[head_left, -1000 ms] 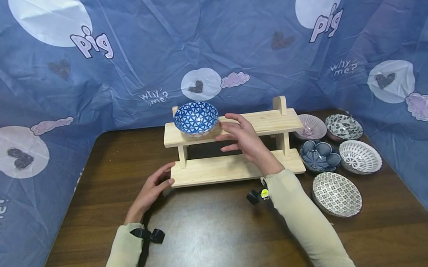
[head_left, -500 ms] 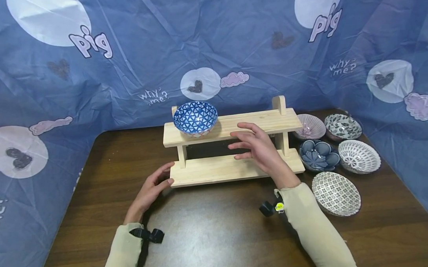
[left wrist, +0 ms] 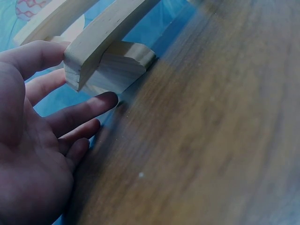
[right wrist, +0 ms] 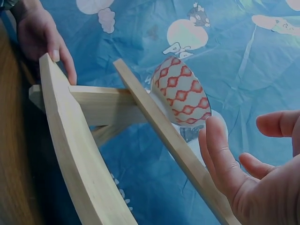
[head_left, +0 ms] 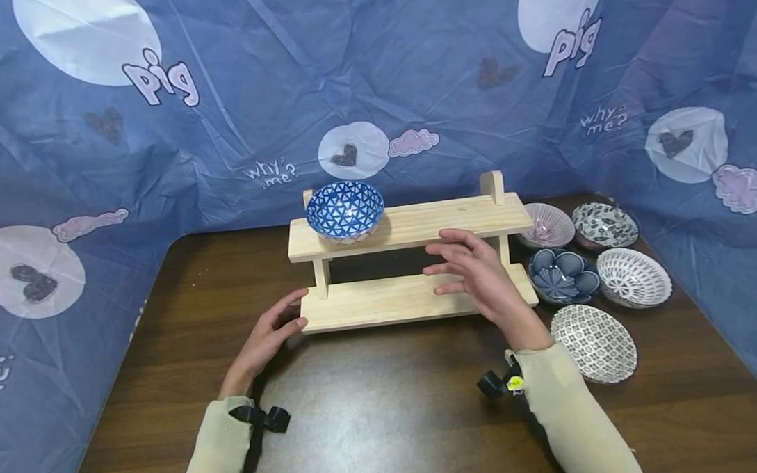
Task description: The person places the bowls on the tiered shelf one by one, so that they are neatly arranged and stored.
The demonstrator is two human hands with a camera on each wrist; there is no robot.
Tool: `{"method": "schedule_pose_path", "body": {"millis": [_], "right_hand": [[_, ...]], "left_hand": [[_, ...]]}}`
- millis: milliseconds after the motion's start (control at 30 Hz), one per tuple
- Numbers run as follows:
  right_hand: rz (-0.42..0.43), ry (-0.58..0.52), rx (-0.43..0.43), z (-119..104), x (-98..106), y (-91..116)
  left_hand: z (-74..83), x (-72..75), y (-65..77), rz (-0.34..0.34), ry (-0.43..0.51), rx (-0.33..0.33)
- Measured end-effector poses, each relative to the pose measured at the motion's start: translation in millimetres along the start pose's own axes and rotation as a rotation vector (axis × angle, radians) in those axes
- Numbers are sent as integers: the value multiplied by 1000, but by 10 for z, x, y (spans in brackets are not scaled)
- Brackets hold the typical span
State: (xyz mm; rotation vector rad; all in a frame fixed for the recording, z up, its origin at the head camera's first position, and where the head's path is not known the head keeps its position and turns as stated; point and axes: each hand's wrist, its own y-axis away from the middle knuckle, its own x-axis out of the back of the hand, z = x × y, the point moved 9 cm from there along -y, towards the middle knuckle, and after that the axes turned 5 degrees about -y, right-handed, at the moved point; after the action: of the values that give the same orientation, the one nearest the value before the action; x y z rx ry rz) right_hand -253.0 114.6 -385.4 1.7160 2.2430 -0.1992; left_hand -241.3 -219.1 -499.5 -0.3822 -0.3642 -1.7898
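A two-tier wooden display shelf [head_left: 381, 302] stands on the table. On the left end of its upper board sits a bowl [head_left: 345, 211], blue triangles inside and a red pattern outside, as the right wrist view shows. My left hand [head_left: 266, 341] holds the lower board's left end between thumb and forefinger; in the left wrist view its other fingers [left wrist: 82, 112] extend loosely past the wood. Near the right part of the shelf hovers my right hand [head_left: 480, 278], fingers spread and slightly bent, holding nothing.
Right of the shelf, several patterned bowls sit together: a pinkish ribbed one [head_left: 547, 225], a leafy one [head_left: 605, 225], a blue petal-shaped one [head_left: 563, 277], a white streaked one [head_left: 634, 278] and a grey lattice one [head_left: 594, 344]. A blue printed cloth [head_left: 224, 116] surrounds the table.
My right hand has drawn away from the blue bowl, moving right and toward me. The bowl stays put on the upper board, and my left hand keeps its place.
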Motion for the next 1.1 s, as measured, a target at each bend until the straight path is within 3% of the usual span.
{"method": "schedule_pose_path", "body": {"millis": [1100], "right_hand": [[-7,-31,117,-104,650,671]], "left_hand": [[-13,7,12,2,4,8]]}}
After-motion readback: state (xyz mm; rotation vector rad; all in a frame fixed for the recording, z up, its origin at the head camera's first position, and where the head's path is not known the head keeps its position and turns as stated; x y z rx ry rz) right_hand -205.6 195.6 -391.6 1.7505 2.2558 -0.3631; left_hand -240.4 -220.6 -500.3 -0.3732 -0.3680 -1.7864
